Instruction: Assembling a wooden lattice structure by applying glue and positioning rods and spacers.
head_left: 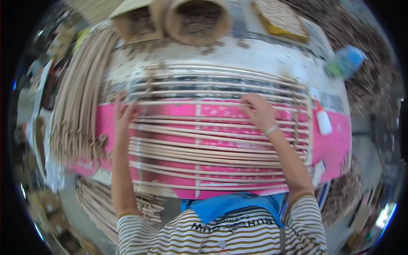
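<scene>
My right hand (259, 112) has its thumb and fingers pinched at a thin pale wooden rod (191, 103), which lies crosswise over the table. My left hand (125, 112), somewhat blurred, is at the left end of the same rod with its fingers apart; whether it touches the rod I cannot tell. More pale rods (221, 160) lie in a row between my forearms, nearer to me. Farther away, several rods (204, 75) run side by side. At the right, an upright wooden strip (310, 127) stands along the rods' ends.
A white glue bottle with a red tip (324, 122) lies at the right on the pink table cover (335, 146). Long rods are stacked (80, 93) at the left. Containers of small brown pieces, a round tub (170, 21) and a yellow tray (293, 35), stand at the back. A plastic bottle (345, 61) is far right.
</scene>
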Tool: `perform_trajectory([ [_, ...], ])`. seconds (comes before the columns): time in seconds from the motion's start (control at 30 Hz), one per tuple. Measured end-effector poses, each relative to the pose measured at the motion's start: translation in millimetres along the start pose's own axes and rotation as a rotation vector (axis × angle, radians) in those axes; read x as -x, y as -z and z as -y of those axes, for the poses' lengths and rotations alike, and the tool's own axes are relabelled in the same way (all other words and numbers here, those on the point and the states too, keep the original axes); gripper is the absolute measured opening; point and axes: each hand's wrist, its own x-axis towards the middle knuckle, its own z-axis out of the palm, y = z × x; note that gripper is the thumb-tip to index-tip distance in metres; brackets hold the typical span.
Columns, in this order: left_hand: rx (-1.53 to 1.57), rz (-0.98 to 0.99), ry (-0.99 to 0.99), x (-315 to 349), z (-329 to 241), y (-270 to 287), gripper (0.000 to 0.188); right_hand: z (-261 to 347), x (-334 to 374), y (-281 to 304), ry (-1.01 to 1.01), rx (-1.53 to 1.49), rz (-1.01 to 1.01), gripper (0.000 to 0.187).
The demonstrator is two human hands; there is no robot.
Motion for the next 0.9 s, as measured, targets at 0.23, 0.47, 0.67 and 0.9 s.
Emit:
perform_trajectory([
  [0.23, -0.002, 0.073, 0.038, -14, 5, -26, 0.078, -20, 3, 0, -0.003, 0.074, -0.106, 0.016],
  [0.47, -0.026, 0.083, 0.014, -16, 21, -1, 0.077, -23, -3, -15, -0.011, 0.026, -0.038, 0.018],
  [0.67, -0.692, -0.030, -0.369, -13, 11, -11, 0.047, -35, 4, -4, -0.023, -0.011, -0.041, 0.013],
  [0.9, -1.029, 0.028, -0.662, -7, -4, -22, 0.046, -26, 2, -8, -0.055, -0.037, -0.014, 0.012],
])
